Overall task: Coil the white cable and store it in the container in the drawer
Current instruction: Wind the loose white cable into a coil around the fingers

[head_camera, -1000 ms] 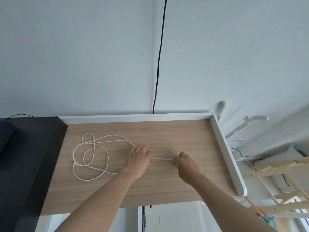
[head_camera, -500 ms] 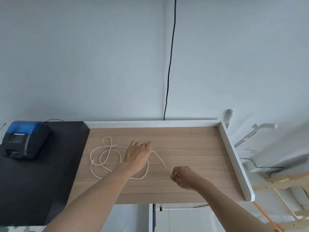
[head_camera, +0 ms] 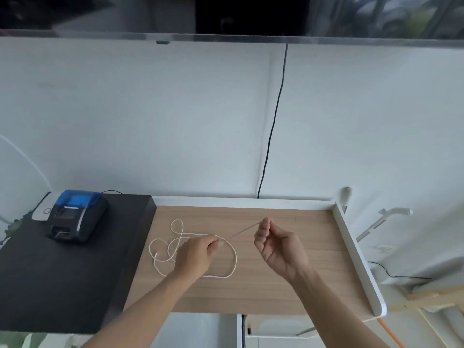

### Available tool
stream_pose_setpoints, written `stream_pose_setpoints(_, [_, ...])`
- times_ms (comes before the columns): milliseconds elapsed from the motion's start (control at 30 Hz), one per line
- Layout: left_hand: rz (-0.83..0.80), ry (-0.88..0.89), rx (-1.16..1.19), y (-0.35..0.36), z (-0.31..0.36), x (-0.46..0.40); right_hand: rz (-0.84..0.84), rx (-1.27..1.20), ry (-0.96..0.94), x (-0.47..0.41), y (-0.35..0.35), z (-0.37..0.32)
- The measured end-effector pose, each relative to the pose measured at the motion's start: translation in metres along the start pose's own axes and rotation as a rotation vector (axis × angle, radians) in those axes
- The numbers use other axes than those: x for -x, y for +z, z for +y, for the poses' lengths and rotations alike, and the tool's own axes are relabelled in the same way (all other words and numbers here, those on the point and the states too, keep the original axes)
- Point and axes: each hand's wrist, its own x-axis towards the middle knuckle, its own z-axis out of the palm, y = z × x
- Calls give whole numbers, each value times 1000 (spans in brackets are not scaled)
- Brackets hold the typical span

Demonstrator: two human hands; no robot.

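Evidently the right hand (head_camera: 280, 247) pinches one end of the white cable (head_camera: 232, 262) and lifts it toward 1 o'clock, while the left hand (head_camera: 197, 254) grips the strand lower down, likely to start a loop. Loose curls lie at 9 o'clock on the wooden desktop (head_camera: 288, 292), white wall behind, a blue-lidded printer (head_camera: 75, 214) on the black surface (head_camera: 50, 285).

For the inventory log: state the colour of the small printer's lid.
Translucent blue lid on a black printer, seen in the head view.
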Motion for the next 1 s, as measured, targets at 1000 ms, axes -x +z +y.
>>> stream_pose_setpoints(1000, [16,155,772,-210,-35,43,-127,1215,-215,59,115,155])
